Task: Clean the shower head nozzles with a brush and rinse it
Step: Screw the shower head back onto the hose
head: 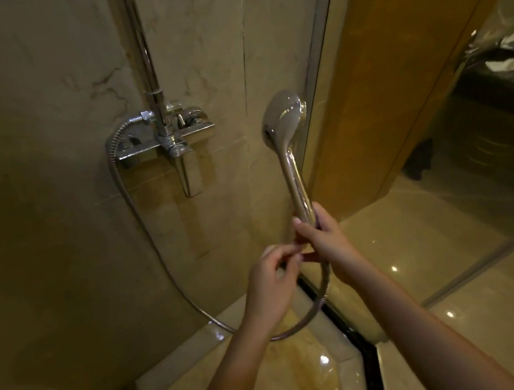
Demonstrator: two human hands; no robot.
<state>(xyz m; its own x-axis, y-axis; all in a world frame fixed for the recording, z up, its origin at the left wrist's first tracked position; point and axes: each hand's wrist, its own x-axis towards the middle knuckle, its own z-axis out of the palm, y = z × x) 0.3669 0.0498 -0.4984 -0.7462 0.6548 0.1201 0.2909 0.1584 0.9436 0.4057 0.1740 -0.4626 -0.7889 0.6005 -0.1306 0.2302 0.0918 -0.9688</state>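
Plainly, writing: no brand, label or lettering could be read on any fitting in the dim light.
Shower head: the chrome shower head stood upright, handle down, its rounded back toward the camera and its nozzle face turned away toward the wall, just beside the glass panel's metal edge.
Right hand: the right hand was closed around the lower end of the handle, thumb across the front.
Left hand: the left hand sat just beside the right, fingers curled and pinched at the handle's base where the hose joins; what it gripped could not be told.
Hose: the metal hose looped from the mixer tap down along the wall, under the left wrist, and back up to the handle.
Edges: a raised tiled curb ran below the hands, with a dark channel under the glass.
Open room: bare wall lay between tap and shower head; wet floor showed below.
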